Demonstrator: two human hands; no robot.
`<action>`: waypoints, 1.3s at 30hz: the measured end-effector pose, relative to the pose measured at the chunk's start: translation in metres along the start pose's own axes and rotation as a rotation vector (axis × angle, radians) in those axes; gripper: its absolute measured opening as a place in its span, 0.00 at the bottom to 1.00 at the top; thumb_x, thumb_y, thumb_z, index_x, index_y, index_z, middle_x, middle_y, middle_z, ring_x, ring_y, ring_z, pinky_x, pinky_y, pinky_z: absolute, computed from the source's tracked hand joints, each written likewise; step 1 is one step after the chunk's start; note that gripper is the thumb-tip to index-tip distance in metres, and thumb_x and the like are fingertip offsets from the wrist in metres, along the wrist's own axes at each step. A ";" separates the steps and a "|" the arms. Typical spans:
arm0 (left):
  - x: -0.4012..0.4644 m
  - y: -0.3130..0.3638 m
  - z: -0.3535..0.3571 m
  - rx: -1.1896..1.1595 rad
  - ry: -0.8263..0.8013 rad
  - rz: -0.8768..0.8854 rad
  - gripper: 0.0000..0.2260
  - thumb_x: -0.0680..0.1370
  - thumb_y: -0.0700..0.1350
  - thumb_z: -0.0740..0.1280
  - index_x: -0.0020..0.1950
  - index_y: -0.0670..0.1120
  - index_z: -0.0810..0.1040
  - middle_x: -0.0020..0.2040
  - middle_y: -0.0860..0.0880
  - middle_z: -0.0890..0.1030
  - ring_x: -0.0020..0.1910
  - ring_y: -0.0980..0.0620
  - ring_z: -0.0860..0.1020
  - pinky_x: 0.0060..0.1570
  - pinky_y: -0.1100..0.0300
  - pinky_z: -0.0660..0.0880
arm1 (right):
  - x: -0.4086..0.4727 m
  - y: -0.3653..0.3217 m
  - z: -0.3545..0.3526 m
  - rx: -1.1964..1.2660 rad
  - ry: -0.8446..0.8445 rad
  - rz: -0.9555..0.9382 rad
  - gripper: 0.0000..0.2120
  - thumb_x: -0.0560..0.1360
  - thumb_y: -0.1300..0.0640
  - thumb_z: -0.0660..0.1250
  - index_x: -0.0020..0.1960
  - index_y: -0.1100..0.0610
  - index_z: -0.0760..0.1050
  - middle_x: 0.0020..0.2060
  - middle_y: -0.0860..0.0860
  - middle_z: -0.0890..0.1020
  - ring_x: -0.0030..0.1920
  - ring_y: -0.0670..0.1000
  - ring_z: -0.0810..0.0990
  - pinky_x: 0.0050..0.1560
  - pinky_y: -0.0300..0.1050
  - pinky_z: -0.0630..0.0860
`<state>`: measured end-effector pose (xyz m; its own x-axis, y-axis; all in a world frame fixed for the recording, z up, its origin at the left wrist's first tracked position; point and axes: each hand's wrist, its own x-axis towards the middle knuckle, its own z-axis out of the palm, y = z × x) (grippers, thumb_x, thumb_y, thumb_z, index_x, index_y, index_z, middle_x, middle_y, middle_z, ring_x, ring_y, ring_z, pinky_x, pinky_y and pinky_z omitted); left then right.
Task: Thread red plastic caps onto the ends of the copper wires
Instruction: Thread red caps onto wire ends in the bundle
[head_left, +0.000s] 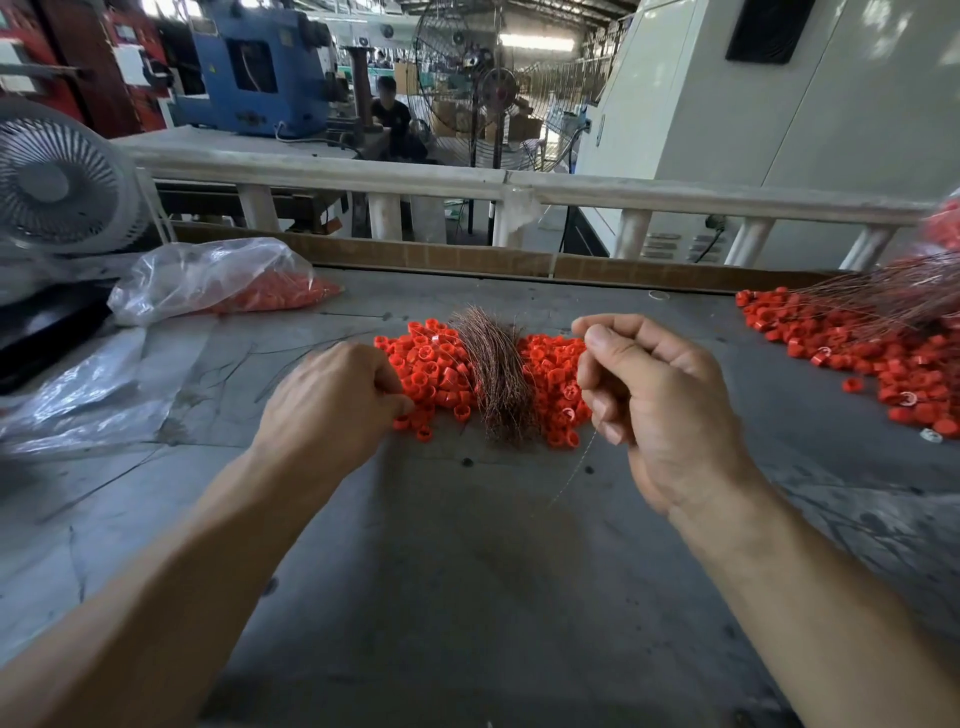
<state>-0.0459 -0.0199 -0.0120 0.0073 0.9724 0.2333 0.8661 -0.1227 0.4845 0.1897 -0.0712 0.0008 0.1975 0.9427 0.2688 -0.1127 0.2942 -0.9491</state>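
Note:
A heap of red plastic caps (436, 369) lies in the middle of the grey table (467, 571). Across the heap lies a bundle of thin copper wires (496, 374). My left hand (332, 400) reaches into the left side of the heap, its fingertips curled down among the caps; whether they pinch one is hidden. My right hand (660, 395) is raised just right of the heap and pinches one thin copper wire (576, 467), which trails down and left from under the fist.
A second pile of red caps with wires threaded in them (883, 343) lies at the right. A clear plastic bag of caps (218, 280) sits at the back left beside a small fan (57, 182). A white rail (519, 189) borders the table's far side.

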 end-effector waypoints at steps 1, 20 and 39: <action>0.000 0.000 0.001 -0.013 0.011 0.000 0.05 0.73 0.51 0.77 0.42 0.54 0.82 0.40 0.56 0.80 0.36 0.52 0.79 0.43 0.52 0.80 | 0.000 0.000 0.001 0.003 -0.005 0.002 0.07 0.81 0.63 0.65 0.49 0.58 0.82 0.31 0.52 0.78 0.25 0.47 0.69 0.21 0.36 0.62; -0.026 0.049 0.007 -1.272 -0.206 0.152 0.11 0.75 0.28 0.69 0.53 0.39 0.81 0.41 0.44 0.81 0.37 0.51 0.80 0.32 0.69 0.74 | -0.009 0.004 0.011 -0.207 -0.137 -0.152 0.04 0.74 0.55 0.71 0.45 0.53 0.84 0.26 0.45 0.75 0.28 0.45 0.71 0.28 0.37 0.67; -0.029 0.050 0.007 -1.294 -0.318 0.201 0.13 0.73 0.39 0.71 0.56 0.46 0.86 0.45 0.39 0.80 0.40 0.52 0.81 0.38 0.68 0.77 | -0.011 0.005 0.013 -0.253 -0.148 -0.212 0.03 0.76 0.56 0.70 0.45 0.52 0.83 0.25 0.43 0.75 0.26 0.41 0.70 0.29 0.31 0.67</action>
<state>0.0008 -0.0532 -0.0009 0.3450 0.8975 0.2747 -0.2520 -0.1934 0.9482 0.1741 -0.0777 -0.0048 0.0454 0.8827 0.4676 0.1636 0.4552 -0.8752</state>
